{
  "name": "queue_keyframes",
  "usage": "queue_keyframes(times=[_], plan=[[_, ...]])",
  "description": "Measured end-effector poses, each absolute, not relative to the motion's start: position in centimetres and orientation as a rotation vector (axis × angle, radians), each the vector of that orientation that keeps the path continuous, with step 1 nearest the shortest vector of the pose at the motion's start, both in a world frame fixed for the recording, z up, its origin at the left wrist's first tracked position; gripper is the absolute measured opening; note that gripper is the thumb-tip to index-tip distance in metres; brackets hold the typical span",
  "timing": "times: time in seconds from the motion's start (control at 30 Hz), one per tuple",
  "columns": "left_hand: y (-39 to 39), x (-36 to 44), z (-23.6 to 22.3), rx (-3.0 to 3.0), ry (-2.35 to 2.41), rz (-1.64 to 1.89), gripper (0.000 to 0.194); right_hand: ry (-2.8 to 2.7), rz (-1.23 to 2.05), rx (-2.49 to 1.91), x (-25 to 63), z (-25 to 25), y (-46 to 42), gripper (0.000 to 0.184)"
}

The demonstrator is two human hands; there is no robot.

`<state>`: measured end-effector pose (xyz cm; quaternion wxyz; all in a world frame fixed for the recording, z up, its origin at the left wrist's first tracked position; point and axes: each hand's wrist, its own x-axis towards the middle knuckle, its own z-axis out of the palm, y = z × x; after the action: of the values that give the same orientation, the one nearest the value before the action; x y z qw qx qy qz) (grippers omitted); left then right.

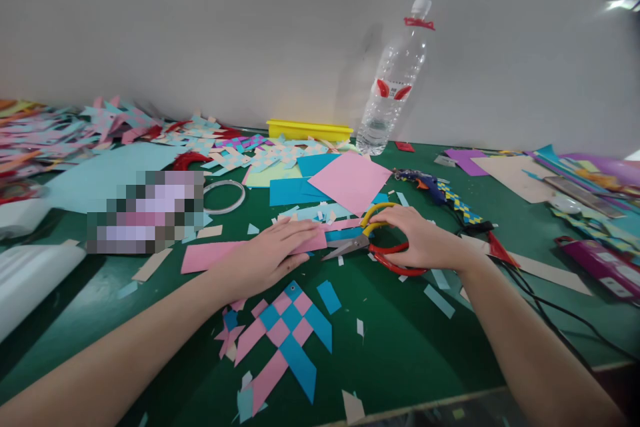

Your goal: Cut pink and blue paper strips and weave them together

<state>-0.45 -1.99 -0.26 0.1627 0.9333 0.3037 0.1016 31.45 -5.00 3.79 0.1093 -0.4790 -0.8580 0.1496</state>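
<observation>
My left hand (277, 250) lies flat, fingers stretched out, over a pink paper strip (207, 257) whose ends show on both sides of it. My right hand (417, 237) grips a pair of scissors (356, 243) by its yellow and red handles. The blades point left, towards my left fingertips, and look slightly parted. Just behind the blades lie a blue paper strip (345, 233) and small offcuts. In front of my hands rests a woven pink and blue paper fish (287, 327) with an eyelet at its tip.
A plastic bottle (395, 87) leans against the grey partition (225, 33). Behind my hands are a pink paper square (350, 180), blue sheets (290, 192) and a roll of tape (225, 197). Cables (545, 307) and a purple case (600, 270) lie right. Paper strips (115, 120) pile up left.
</observation>
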Motion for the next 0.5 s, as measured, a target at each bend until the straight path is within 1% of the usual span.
queue_keyframes(times=[0.2, 0.37, 0.5], plan=[[-1.96, -0.52, -0.06, 2.708, 0.902, 0.332, 0.041, -2.535, 0.452, -1.417, 31.58, 4.22, -5.01, 0.045], [-1.66, -0.65, -0.56, 2.718, 0.857, 0.266, 0.049, -2.530, 0.430, -1.428, 31.80, 4.41, -5.01, 0.042], [-1.42, -0.82, -1.00, 2.756, 0.824, 0.219, 0.053, -2.539, 0.449, -1.401, 31.75, 4.07, -4.92, 0.045]])
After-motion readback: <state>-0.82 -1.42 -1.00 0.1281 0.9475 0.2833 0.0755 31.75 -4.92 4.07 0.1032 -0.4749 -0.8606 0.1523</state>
